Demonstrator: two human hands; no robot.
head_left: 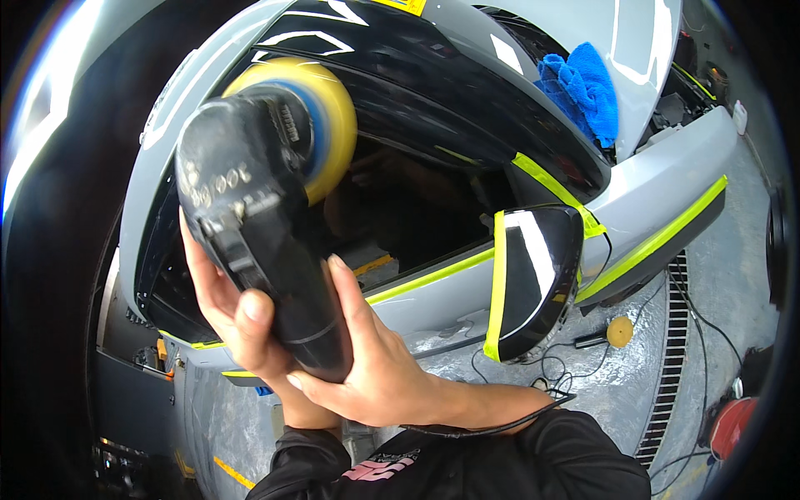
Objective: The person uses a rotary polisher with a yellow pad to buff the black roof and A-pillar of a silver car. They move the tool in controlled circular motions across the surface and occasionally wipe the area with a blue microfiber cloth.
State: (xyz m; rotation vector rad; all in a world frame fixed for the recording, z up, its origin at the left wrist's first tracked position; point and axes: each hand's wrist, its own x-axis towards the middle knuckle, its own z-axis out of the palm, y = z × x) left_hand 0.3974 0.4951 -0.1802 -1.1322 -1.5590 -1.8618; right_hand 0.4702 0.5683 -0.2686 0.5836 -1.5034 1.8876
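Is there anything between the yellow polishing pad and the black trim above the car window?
Nothing visible. Both hands, left hand and right hand, grip the black polisher, and its yellow pad sits right at the glossy black trim. The blue cloth lies farther along, off to the right.

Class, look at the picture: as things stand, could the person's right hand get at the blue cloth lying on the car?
Probably not at once. The right hand is wrapped around the black polisher, together with the left hand. The blue cloth lies uncovered beyond the side mirror, so the path looks free once released.
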